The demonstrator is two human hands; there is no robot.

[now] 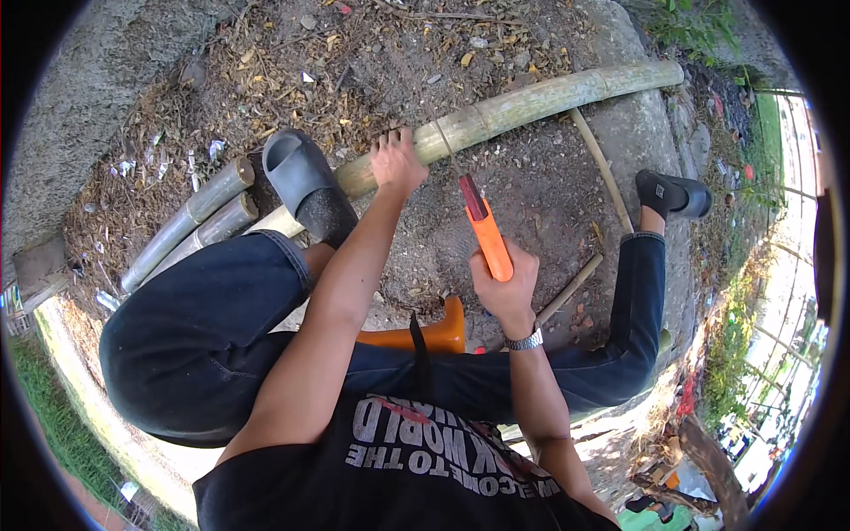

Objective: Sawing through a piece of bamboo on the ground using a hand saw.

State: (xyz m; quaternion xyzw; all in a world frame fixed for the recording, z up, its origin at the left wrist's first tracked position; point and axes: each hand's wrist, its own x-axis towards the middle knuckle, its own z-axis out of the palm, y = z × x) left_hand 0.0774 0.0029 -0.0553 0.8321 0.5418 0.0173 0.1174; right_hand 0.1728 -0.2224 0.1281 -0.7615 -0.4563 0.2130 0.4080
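A long pale-green bamboo pole [540, 104] lies slanting across the ground in front of me. My left hand [398, 165] presses on it from above, fingers curled over its far side. In my right hand [506, 278], which is closed round the orange handle, is a handsaw [487, 232]. Its narrow blade, seen almost edge-on, reaches the pole just right of my left hand; whether its teeth are in the bamboo I cannot tell. My left foot, in a grey slide sandal [297, 173], is against the pole, left of that hand.
Two shorter bamboo pieces [199, 212] lie at the left. A thin stick [600, 168] runs under the pole's right half, with another stick [571, 288] nearer me. An orange plastic object [450, 329] shows beside my legs. A rough wall [97, 97] stands far left.
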